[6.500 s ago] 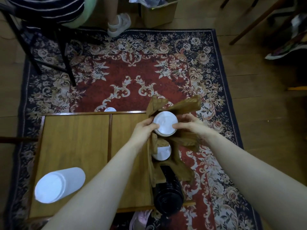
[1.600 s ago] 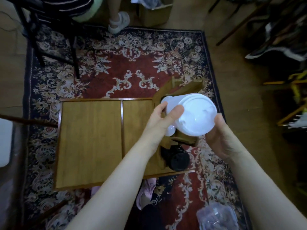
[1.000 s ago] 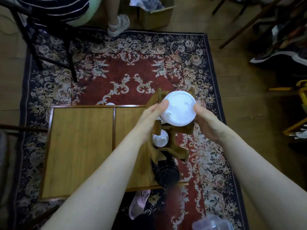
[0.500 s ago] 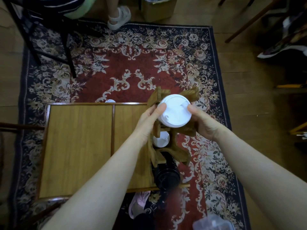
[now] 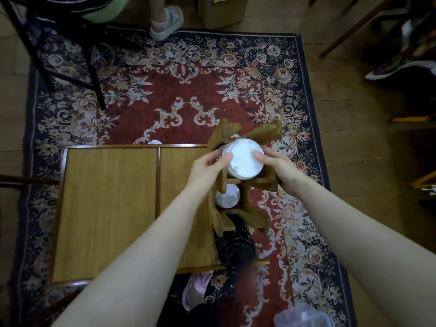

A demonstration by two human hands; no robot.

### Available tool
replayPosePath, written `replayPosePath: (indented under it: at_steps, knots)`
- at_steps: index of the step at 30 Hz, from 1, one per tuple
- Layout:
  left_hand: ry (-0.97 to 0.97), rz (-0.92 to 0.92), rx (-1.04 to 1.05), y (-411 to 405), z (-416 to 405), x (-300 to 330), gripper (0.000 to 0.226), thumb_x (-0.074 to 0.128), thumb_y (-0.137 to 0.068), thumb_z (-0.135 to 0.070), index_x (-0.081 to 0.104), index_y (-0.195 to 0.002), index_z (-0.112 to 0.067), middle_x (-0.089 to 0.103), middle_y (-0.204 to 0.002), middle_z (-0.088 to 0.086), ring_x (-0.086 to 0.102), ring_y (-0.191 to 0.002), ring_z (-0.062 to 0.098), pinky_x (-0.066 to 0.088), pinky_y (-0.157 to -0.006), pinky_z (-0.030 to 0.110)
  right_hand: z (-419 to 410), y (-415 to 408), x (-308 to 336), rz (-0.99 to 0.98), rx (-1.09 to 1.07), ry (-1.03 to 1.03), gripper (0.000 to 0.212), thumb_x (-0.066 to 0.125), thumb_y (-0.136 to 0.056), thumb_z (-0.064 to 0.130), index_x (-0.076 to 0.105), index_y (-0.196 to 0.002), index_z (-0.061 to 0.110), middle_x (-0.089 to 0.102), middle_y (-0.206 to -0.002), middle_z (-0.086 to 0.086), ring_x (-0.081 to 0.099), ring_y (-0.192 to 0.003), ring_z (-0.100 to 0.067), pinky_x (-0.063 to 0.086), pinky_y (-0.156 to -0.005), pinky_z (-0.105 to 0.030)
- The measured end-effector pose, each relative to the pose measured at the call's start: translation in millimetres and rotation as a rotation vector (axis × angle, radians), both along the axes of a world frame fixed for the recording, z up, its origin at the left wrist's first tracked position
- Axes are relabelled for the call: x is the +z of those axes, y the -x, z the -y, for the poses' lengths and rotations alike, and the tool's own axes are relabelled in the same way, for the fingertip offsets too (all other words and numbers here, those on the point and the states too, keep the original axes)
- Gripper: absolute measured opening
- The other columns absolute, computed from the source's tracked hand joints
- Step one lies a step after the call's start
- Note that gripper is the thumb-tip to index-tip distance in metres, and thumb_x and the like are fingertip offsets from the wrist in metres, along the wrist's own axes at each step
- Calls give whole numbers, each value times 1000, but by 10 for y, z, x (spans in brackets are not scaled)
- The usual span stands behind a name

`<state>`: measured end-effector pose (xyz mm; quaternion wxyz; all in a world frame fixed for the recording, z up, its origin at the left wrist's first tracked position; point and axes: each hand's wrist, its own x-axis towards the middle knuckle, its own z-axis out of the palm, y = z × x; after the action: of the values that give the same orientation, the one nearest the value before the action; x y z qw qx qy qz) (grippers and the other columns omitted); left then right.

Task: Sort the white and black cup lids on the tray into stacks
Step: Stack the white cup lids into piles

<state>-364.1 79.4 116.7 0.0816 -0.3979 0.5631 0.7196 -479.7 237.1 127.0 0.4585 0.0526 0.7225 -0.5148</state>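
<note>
A tall stack of white lids sits in the far slot of a wooden rack, gripped from both sides: the left hand curls its thumb and fingers around one edge, the right hand around the opposite edge. Just nearer than the hands, the rack's middle slot holds a smaller white stack; nearer again lies a black lid stack. The rack stands at the table edge beyond the right forearm, over a patterned rug.
</note>
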Motion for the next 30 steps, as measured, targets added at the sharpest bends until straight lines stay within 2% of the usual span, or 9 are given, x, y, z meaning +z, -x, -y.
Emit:
replayPosePath:
  at_steps: [3,5,6,9,12,16,22,26,30]
  knots:
    - [81,-34,-1,22,-19,31,42,66,-96,-25,61,-135,-10,63,-115,-7,59,-105,3,45,-70,1,8,-17,54,-88,-41,-3,49,77,-81,26,64,-128,15,67,-122,-2,61,-114,-18,49,-99,-29]
    - [129,-41,28,30,-21,42,40,62,-98,-24,60,-135,-9,64,-116,-6,60,-109,7,45,-80,6,13,-45,95,-131,-13,-1,42,70,-87,15,62,-128,15,66,-116,3,61,-104,-6,51,-86,-14]
    - [152,-40,34,30,-18,39,40,61,-100,-25,59,-137,-9,64,-122,-4,59,-115,10,45,-89,13,12,-57,103,-148,6,1,42,68,-88,12,60,-130,16,66,-115,3,60,-102,-2,51,-83,-12]
    - [208,-48,-6,23,-21,42,43,57,-102,-28,58,-140,-9,64,-135,2,57,-126,15,45,-103,26,21,-95,110,-188,-4,2,44,68,-88,8,60,-131,13,66,-119,-1,62,-106,-5,53,-87,-16]
    - [292,-33,-5,3,-67,90,44,61,-99,-30,58,-140,-13,64,-132,-2,58,-120,13,46,-100,26,39,-139,94,-279,-47,24,41,69,-86,2,62,-126,10,68,-117,-5,64,-103,-6,54,-85,-18]
    - [310,-42,55,-25,-111,93,37,66,-95,-19,64,-131,-18,68,-122,-4,62,-112,14,52,-98,33,54,-199,60,-414,1,31,38,70,-86,1,64,-120,16,68,-118,-3,64,-109,-10,52,-94,-23]
    - [276,-50,64,-7,-109,157,38,65,-95,-16,63,-133,-18,66,-125,-6,60,-115,12,47,-98,26,69,-253,130,-519,52,-31,37,68,-89,8,63,-122,24,66,-121,4,60,-115,-13,49,-102,-37]
    - [264,-109,87,-156,-113,248,45,68,-93,-20,60,-137,-22,62,-137,-6,56,-126,10,46,-109,36,89,-372,323,-657,117,-103,42,68,-90,15,60,-130,23,60,-127,10,53,-120,-6,44,-104,-29]
    - [314,-168,71,-467,7,411,46,67,-94,-20,58,-139,-25,59,-136,-11,54,-123,4,44,-105,26,183,-647,573,-786,214,-82,45,67,-90,11,57,-130,28,57,-125,15,49,-121,-2,38,-104,-22]
